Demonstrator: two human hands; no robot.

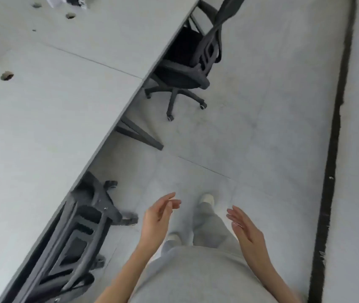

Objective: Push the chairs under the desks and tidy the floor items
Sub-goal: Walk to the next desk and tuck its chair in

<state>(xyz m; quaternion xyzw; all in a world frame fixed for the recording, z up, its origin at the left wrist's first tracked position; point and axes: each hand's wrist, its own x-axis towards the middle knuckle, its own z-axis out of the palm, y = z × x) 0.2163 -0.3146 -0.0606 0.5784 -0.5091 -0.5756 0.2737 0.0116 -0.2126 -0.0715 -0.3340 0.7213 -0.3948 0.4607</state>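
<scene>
The long pale grey desk surface (49, 119) ran diagonally along my left, and its edge was the first thing that could have caught me out: any chair pushed in crooked would have struck the dark angled desk leg (140, 136) that reached out onto the pale tiled floor (250, 138). The black mesh-backed swivel chair (187, 68) further ahead stood only partly under the surface, its seat and backrest out in the aisle and two castors well clear of the edge. I judged that a shove high on its backrest could have tipped or spun it on its castors rather than rolling it straight, and that its star base might have snagged that leg. The nearer black office chair (80, 232), close by my left side, looked mostly tucked under, though a castor or two poked out just beside my path, so I could have tripped on them while walking. Motion blur hid how deep it sat. The black strip (336, 136) along the floor on my right might have been a raised edge to stumble on; I could not tell. My left hand (155, 217) and right hand (247, 231) hung in front of me, fingers (169, 199) loose and spread, holding nothing, so nothing steadied either chair yet. I saw no loose floor items
</scene>
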